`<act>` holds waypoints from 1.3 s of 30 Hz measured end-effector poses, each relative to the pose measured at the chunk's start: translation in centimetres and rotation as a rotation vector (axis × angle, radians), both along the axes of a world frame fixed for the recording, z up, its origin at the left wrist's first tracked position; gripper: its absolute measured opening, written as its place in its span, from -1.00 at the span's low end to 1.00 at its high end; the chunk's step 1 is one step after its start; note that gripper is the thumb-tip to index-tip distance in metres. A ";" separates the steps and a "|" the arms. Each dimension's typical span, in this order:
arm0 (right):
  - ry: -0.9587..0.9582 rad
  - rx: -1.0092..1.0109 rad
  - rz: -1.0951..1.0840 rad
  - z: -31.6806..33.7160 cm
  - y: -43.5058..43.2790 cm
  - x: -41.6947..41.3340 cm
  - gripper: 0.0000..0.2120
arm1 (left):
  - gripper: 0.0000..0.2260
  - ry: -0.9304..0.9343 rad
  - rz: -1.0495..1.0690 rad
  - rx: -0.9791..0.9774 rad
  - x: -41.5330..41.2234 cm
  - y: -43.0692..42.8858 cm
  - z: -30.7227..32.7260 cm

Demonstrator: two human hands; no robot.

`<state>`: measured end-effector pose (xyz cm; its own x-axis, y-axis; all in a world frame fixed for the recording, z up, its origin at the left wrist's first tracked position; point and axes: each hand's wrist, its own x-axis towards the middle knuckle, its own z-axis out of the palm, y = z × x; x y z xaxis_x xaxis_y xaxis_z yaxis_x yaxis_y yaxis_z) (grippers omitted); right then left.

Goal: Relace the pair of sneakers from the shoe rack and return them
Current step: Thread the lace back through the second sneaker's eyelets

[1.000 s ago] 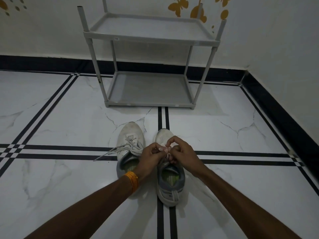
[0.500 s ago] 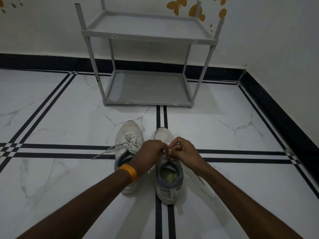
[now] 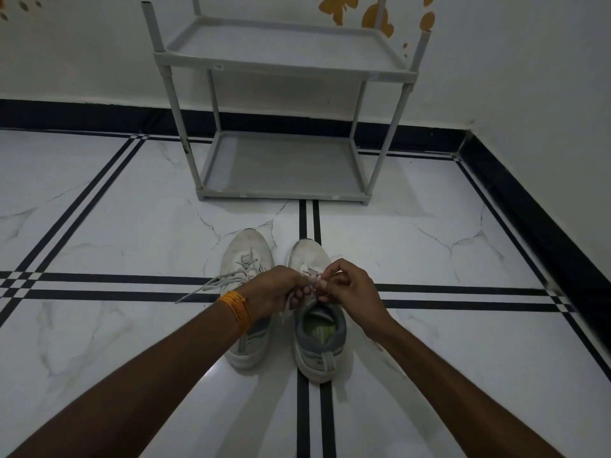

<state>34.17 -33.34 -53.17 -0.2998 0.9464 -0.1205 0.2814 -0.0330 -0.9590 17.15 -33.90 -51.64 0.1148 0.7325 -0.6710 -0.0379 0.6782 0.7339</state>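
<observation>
Two white sneakers stand side by side on the floor, toes pointing away from me. The left sneaker has loose grey laces trailing out to its left. The right sneaker has a grey collar and a green insole. My left hand, with an orange band at the wrist, and my right hand meet over the right sneaker's tongue. Both pinch its white lace between the fingertips. The hands hide the middle eyelets of that shoe.
A grey two-shelf shoe rack stands against the far wall, beyond the sneakers, both shelves bare. The floor is white marble tile with black stripes. A black skirting and a white wall close in on the right.
My hands stay on the right sneaker's lace, the fingers shifting slightly as they work it. The view has tilted a little. The sneakers have not moved.
</observation>
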 end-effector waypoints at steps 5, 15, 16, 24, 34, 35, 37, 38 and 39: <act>-0.222 0.208 0.107 0.8 0.2 0.0 -0.78 | -0.81 0.114 0.022 0.049 0.0 0.2 0.2; -0.244 0.277 0.125 0.7 1.0 0.8 -0.83 | -0.71 0.404 -0.072 0.403 0.5 -0.3 0.3; -0.194 0.193 0.103 0.6 1.0 1.2 -0.81 | -0.70 0.468 -0.075 0.453 0.5 -0.4 0.1; -0.227 -0.053 0.098 -0.6 0.6 5.5 -0.73 | -0.71 1.079 -0.330 0.655 -1.4 -0.4 -1.7; 0.746 -0.673 -0.245 -1.2 -1.4 2.3 -0.89 | -0.79 1.201 -0.268 0.635 -1.6 -0.3 -3.1; 0.795 -0.714 -0.215 -1.5 -1.6 2.1 -0.90 | -0.79 1.188 -0.252 0.627 -1.8 -0.1 -3.1; 0.847 -0.761 -0.166 -1.8 -1.5 1.9 -0.91 | -0.78 1.147 -0.233 0.625 -2.1 0.2 -2.9; 0.852 -0.765 -0.159 -1.8 -1.4 2.0 -0.91 | -0.78 1.126 -0.234 0.627 -2.0 0.3 -2.9; 0.849 -0.760 -0.163 -1.7 -1.1 2.0 -0.91 | -0.79 1.104 -0.234 0.627 -1.9 0.2 -3.0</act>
<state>36.17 -34.45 -54.92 -0.4381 0.7509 -0.4941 -0.5064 -0.6604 -0.5545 15.23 -33.67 -54.63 -0.1096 0.9930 -0.0434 0.8614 0.1166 0.4943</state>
